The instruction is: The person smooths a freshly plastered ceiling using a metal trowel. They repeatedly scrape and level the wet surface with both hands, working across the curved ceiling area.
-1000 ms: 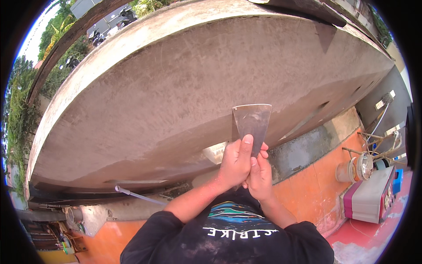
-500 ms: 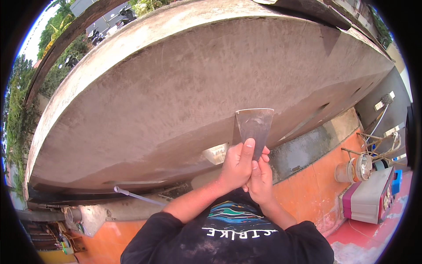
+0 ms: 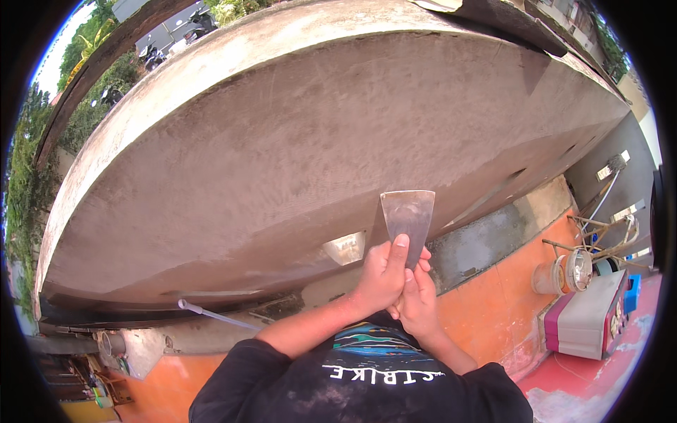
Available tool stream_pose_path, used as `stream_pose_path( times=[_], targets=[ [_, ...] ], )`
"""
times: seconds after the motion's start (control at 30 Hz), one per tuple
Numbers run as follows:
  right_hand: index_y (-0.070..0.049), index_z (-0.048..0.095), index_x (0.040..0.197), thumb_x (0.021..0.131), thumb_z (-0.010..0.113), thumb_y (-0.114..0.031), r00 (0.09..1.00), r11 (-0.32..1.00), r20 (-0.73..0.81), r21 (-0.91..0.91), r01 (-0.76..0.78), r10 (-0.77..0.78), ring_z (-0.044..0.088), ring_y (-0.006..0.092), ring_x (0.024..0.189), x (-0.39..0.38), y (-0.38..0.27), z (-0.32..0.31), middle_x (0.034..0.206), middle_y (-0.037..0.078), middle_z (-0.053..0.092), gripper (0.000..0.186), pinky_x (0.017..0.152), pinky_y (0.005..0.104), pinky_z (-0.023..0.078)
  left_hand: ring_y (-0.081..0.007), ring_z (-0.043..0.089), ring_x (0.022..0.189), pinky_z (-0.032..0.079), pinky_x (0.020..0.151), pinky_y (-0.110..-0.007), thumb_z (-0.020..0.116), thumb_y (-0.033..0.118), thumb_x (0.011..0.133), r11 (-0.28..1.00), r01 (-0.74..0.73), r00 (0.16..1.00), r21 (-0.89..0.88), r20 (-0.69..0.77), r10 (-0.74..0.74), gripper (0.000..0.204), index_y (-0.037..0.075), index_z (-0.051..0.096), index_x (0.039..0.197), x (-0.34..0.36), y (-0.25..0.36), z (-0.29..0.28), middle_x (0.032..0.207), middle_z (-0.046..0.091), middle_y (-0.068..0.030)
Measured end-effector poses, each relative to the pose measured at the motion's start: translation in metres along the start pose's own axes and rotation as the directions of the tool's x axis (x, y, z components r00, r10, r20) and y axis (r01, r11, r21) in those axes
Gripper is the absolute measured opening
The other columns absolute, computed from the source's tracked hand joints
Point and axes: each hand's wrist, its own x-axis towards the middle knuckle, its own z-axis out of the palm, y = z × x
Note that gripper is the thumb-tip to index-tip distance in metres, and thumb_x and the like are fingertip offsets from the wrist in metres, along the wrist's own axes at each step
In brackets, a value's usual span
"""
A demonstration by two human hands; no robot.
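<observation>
A wide metal scraper [image 3: 409,215] points away from me, its blade flaring toward the far edge. That edge is at or close to the grey-brown wall [image 3: 282,141]; whether it touches I cannot tell. My left hand [image 3: 383,275] is closed round the lower part of the scraper, thumb laid along the blade. Just below and to the right, my right hand [image 3: 417,295] is closed on it too, pressed against the left. The scraper's handle is hidden by my fingers. Darker, damp-looking patches run along the lower part of the wall.
A small pale opening [image 3: 346,248] sits in the wall left of my hands. A light pipe [image 3: 218,314] sticks out near my left forearm. To the right are buckets [image 3: 549,278], a grey and maroon box [image 3: 580,317] and a pole with a brush-like head [image 3: 615,163], beside orange floor [image 3: 486,303].
The scraper has come a short way down the wall, toward me. Both hands keep their grip on it and have shifted only slightly.
</observation>
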Motion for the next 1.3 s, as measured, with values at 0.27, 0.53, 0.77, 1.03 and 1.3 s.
stream_pose_path(
  times=[0.27, 0.53, 0.77, 1.03, 1.3],
  targets=[
    [-0.002, 0.046, 0.126, 0.107, 0.033, -0.032, 0.984, 0.985, 0.029, 0.007, 0.173, -0.173, 0.049, 0.0065, 0.052, 0.023, -0.02, 0.004, 0.087, 0.007, 0.058, 0.038, 0.041, 0.0198, 0.036, -0.0114, 0.061, 0.066, 0.052, 0.06, -0.026, 0.03, 0.045, 0.106, 0.986, -0.158, 0.987, 0.056, 0.035, 0.156, 0.06, -0.002, 0.064, 0.093, 0.018, 0.038, 0.005, 0.081, 0.067, -0.0076],
    [-0.002, 0.05, 0.119, 0.107, 0.034, -0.025, 0.998, 0.998, -0.062, 0.048, 0.03, -0.027, 0.045, 0.0061, 0.05, 0.002, -0.011, 0.004, 0.075, 0.001, 0.052, 0.03, 0.042, 0.0214, 0.037, -0.0129, 0.062, 0.072, 0.052, 0.067, -0.028, 0.031, 0.046, 0.106, 0.997, -0.077, 0.997, 0.029, 0.011, 0.077, 0.059, -0.002, 0.064, 0.094, 0.003, 0.014, 0.009, 0.081, 0.066, -0.0076],
    [-0.001, 0.045, 0.127, 0.107, 0.034, -0.032, 0.982, 0.982, 0.03, -0.022, 0.186, -0.185, 0.047, 0.0065, 0.048, 0.023, -0.012, 0.004, 0.086, 0.006, 0.058, 0.038, 0.04, 0.0197, 0.035, -0.0124, 0.062, 0.072, 0.053, 0.065, -0.028, 0.031, 0.047, 0.105, 0.991, -0.125, 0.991, 0.042, 0.049, 0.123, 0.06, -0.002, 0.064, 0.095, 0.014, 0.034, -0.002, 0.081, 0.067, -0.0069],
    [-0.002, 0.045, 0.129, 0.107, 0.034, -0.031, 1.0, 0.998, -0.012, 0.062, 0.026, -0.025, 0.049, 0.0072, 0.054, 0.002, -0.004, 0.006, 0.091, 0.006, 0.056, 0.037, 0.041, 0.0199, 0.036, -0.013, 0.062, 0.074, 0.052, 0.07, -0.028, 0.031, 0.047, 0.105, 0.998, -0.065, 0.998, 0.019, 0.013, 0.065, 0.06, -0.002, 0.065, 0.095, 0.0, 0.015, 0.002, 0.082, 0.067, -0.0077],
    [-0.002, 0.044, 0.129, 0.107, 0.033, -0.031, 0.989, 0.989, 0.012, -0.017, 0.149, -0.149, 0.047, 0.0065, 0.05, 0.021, -0.015, 0.009, 0.086, 0.006, 0.057, 0.038, 0.041, 0.0199, 0.036, -0.0129, 0.062, 0.075, 0.052, 0.07, -0.028, 0.031, 0.046, 0.106, 0.985, -0.174, 0.982, -0.006, 0.076, 0.174, 0.06, -0.002, 0.064, 0.096, 0.012, 0.039, -0.007, 0.083, 0.067, -0.008]
  ],
)
